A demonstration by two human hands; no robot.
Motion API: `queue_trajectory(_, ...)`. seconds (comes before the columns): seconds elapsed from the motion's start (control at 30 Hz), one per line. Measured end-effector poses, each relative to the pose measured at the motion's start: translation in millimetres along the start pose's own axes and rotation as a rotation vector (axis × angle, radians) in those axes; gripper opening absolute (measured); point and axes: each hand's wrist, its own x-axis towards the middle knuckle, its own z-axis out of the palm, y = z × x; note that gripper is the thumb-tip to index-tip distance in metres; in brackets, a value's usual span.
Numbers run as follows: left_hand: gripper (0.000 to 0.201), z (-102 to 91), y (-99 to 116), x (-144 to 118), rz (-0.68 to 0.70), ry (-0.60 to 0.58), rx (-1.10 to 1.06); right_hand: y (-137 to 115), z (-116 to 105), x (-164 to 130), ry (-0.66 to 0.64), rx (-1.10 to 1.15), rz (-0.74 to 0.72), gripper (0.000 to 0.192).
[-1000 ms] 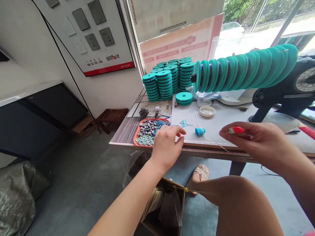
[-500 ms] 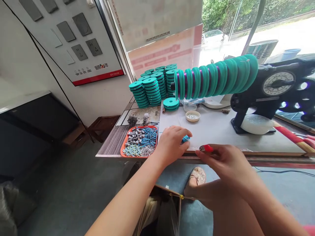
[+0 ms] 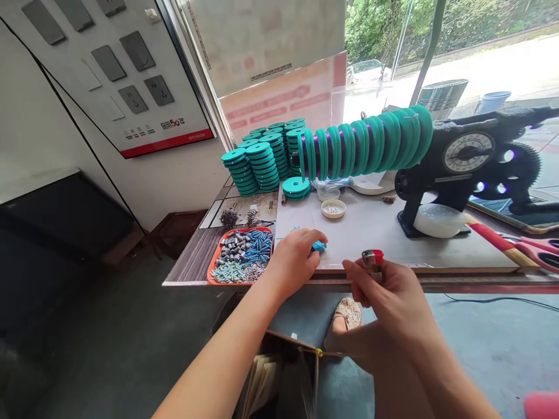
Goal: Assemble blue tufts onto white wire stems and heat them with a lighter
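Note:
On the white board at the table's front edge, my left hand (image 3: 297, 256) bends its fingers over a small bunch of blue pieces (image 3: 319, 246). The hand partly hides them, and their exact kind is not clear. To the right, just over the front edge, my right hand (image 3: 393, 291) is closed around a lighter (image 3: 372, 261) with a metal top and a red part. An orange tray (image 3: 210, 273) left of my left hand holds grey metal weights, blue springs and other small parts. Behind the hands is a shallow cream dish (image 3: 333, 215) of tiny pieces.
Stacks of green spools (image 3: 257, 166) stand at the back left. A black winding machine (image 3: 467, 169) carries a row of green spools (image 3: 367, 142) over the board. Pink-handled scissors (image 3: 539, 253) lie at the right. Two dark bristly clusters (image 3: 229, 218) sit behind the tray.
The view has shifted slightly. My right hand has turned the lighter more upright, showing its metal top. My left hand stays at the blue pieces, and more blue shows behind it.

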Motion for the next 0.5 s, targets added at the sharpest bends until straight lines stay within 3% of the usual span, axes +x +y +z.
queue_trajectory(0.13,0.023,1.5,0,0,-0.035,0.029,-0.011,6,4,3,0.046,-0.04,-0.025,0.044)
queue_trajectory(0.33,0.02,2.6,4,0,-0.094,0.067,-0.016,3,6,-3,-0.166,0.004,-0.002,0.044)
queue_trajectory(0.4,0.019,3.2,5,0,-0.116,0.074,-0.017,-7,-4,0,-0.147,-0.155,-0.078,0.039)
queue_trajectory(0.5,0.018,3.9,5,-1,-0.129,0.074,-0.022,-26,-26,20,0.086,-0.672,-0.239,0.027)
